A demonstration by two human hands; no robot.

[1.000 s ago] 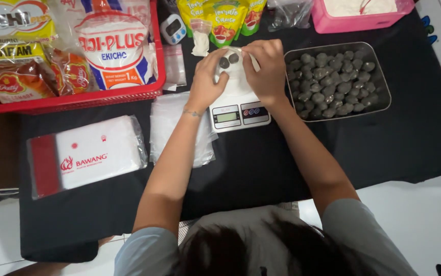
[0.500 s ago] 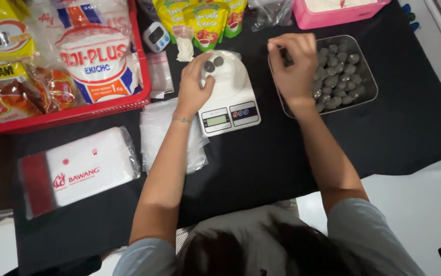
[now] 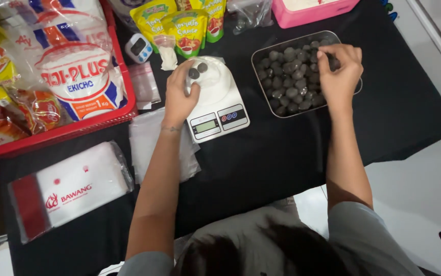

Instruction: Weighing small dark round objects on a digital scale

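A white digital kitchen scale (image 3: 219,113) stands on the black tablecloth. On its platform lies a small clear plastic bag (image 3: 215,79) with two dark round nuts (image 3: 198,70) in it. My left hand (image 3: 179,97) holds that bag's left edge open. My right hand (image 3: 339,74) reaches into a metal tray (image 3: 261,53) full of the same dark nuts, fingers pinched on one or more of them; what is inside the pinch is mostly hidden.
A red basket (image 3: 72,128) of food packets sits at the left. A pack of clear bags (image 3: 72,191) lies at front left, loose bags (image 3: 146,143) beside the scale. Sauce pouches (image 3: 179,25), a small timer (image 3: 138,47) and a pink box (image 3: 312,10) line the back. The cloth's edge runs at right.
My right hand has left the bag on the scale and moved right into the metal tray of nuts. My left hand has stayed on the bag. The camera view has shifted slightly.
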